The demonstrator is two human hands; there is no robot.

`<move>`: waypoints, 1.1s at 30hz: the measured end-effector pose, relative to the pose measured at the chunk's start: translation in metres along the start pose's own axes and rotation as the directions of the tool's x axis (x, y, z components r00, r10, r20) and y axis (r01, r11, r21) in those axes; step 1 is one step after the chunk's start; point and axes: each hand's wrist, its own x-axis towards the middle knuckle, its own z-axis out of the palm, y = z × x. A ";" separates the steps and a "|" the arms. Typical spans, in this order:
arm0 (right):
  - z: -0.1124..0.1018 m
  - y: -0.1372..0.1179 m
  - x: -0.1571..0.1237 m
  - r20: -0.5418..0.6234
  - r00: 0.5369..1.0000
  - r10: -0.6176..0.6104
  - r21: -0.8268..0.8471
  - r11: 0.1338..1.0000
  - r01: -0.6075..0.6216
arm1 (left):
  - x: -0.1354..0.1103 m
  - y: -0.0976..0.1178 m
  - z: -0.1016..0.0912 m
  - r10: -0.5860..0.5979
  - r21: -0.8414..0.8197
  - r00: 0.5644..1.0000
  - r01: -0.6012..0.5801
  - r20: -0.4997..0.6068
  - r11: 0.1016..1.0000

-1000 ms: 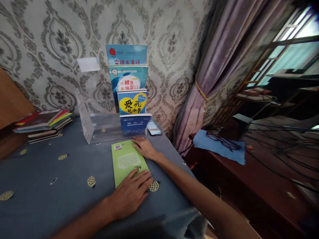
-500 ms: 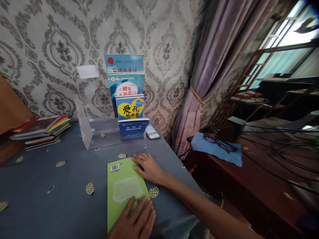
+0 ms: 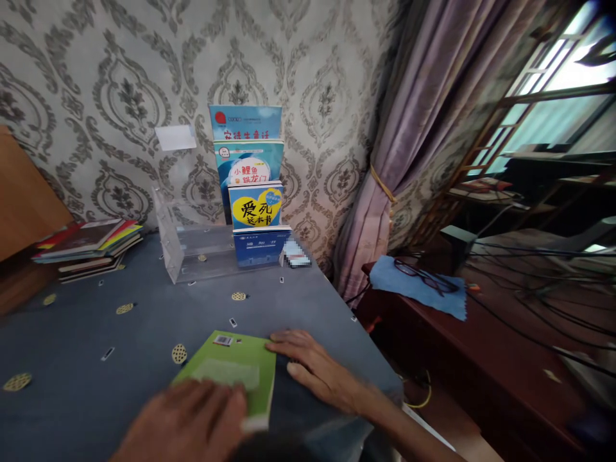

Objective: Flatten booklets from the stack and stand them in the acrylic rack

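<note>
A green book (image 3: 262,366) lies back cover up on the table, turned at a slant, its barcode in the far left corner and a pale text panel partly covered. My left hand (image 3: 187,417) rests over the near part of the book; motion smears its fingers, so I cannot tell whether they grip it. My right hand (image 3: 320,369) reaches in from the right, fingers stretched out, fingertips touching the book's far right corner and the thumb held apart. Page edges show along the book's near right corner.
Behind stands a clear acrylic rack (image 3: 176,253) with several books (image 3: 255,208) in tiers. A stack of books (image 3: 91,247) lies at the left. A blurred-out item (image 3: 297,254) sits beside the rack. Glasses (image 3: 426,277) rest on a blue cloth (image 3: 385,289) atop a dark red surface at the right.
The green book has turned clockwise and come nearer to me. My left hand has moved left along with it, and my right hand has shifted nearer and slightly right.
</note>
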 end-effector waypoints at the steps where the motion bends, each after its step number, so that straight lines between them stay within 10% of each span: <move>1: 0.000 -0.002 0.001 0.002 1.000 0.012 0.053 0.999 -0.012 | 0.011 -0.014 -0.013 -0.068 0.046 0.997 0.069 -0.031 0.997; 6: 0.014 -0.013 0.021 -0.115 0.974 0.194 0.248 0.955 -0.161 | 0.071 -0.075 -0.029 -0.373 0.046 0.924 0.370 0.080 0.928; 13: 0.023 -0.012 0.039 -0.052 0.930 0.364 0.696 0.681 -0.227 | 0.127 -0.139 0.034 -0.522 -0.018 0.827 0.537 0.207 0.844; 17: 0.021 -0.003 0.036 0.010 0.867 0.499 0.619 0.677 -0.397 | 0.108 -0.148 0.086 -0.565 -0.014 0.776 0.592 0.280 0.806; 22: 0.015 0.003 0.030 -0.153 0.868 0.472 0.243 0.870 -0.429 | 0.045 -0.124 0.130 -0.465 0.008 0.841 0.482 0.278 0.876; 33: 0.019 -0.008 0.088 -0.152 0.980 0.128 -0.173 0.973 -0.153 | -0.003 -0.103 0.150 -0.563 0.003 0.816 0.568 0.131 0.823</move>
